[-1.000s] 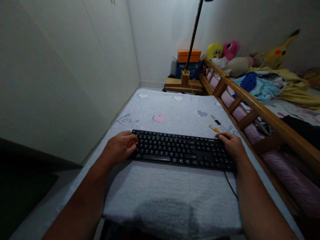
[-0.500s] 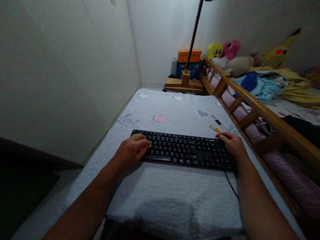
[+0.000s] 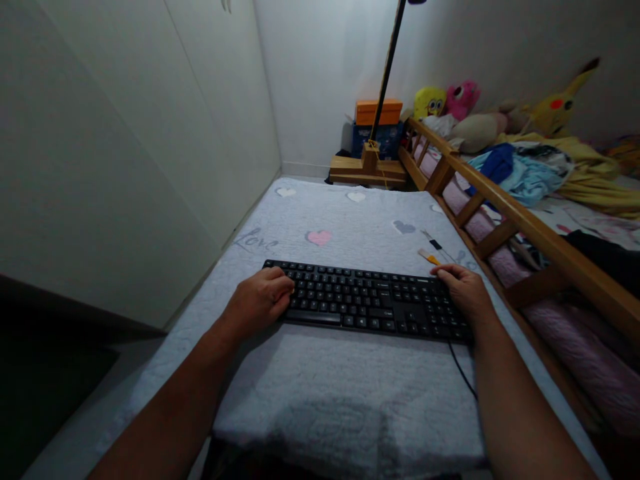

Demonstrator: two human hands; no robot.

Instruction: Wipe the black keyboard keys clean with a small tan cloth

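A black keyboard [image 3: 345, 297] lies across the light grey heart-patterned cloth in front of me. Over its left end is my left hand [image 3: 263, 300], fingers curled closed; a small pale spot shows at the fingertips, and I cannot make out what they hold. My right hand [image 3: 463, 290] grips the keyboard's right end, thumb along the top corner. Just beyond that hand lies a small flat brush [image 3: 429, 257] with an orange handle. Behind the brush is a thin tool with a black band [image 3: 436, 245]. The keyboard's cable [image 3: 463, 370] runs toward me beside my right forearm.
A wooden bed rail [image 3: 540, 227] borders the right side, with clothes and plush toys [image 3: 463, 100] beyond. White cupboard doors [image 3: 150, 133] stand on the left. At the far end are a wooden stand base [image 3: 367, 170] with a black pole and an orange box [image 3: 379, 112].
My left hand has shifted slightly left along the keyboard, uncovering a few keys. My right hand keeps its hold on the right end.
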